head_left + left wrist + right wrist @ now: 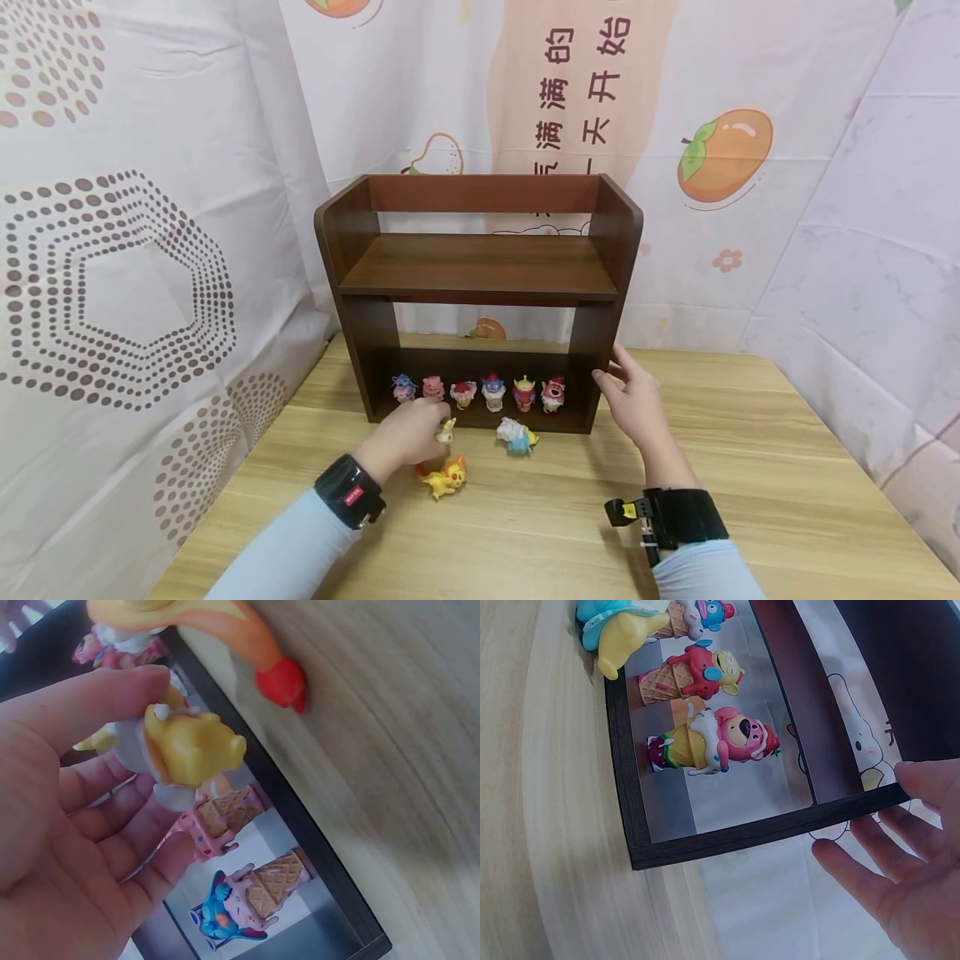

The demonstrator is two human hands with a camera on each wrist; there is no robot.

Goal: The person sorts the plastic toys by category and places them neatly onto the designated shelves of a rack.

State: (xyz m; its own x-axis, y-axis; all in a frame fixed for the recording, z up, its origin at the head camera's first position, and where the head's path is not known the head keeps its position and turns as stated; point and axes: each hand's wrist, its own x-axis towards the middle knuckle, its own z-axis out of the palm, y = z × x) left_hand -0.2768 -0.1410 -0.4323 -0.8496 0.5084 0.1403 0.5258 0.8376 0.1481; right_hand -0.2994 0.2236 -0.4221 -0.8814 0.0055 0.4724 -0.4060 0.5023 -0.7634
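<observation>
Left hand (403, 433) pinches small yellow-and-white plastic-looking figurine (196, 748), thumb opposing fingers; right hand (636, 400), fingers spread, pinches side edge of dark-brown wooden two-tier shelf (480, 262), likely steadying it.

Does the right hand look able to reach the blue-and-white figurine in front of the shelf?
Probably yes, after letting go: the right hand grips the shelf, but the front approach to the figurine looks free.

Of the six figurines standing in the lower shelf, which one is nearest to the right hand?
The pink bear, at the right end; the other five stand farther left.
</observation>
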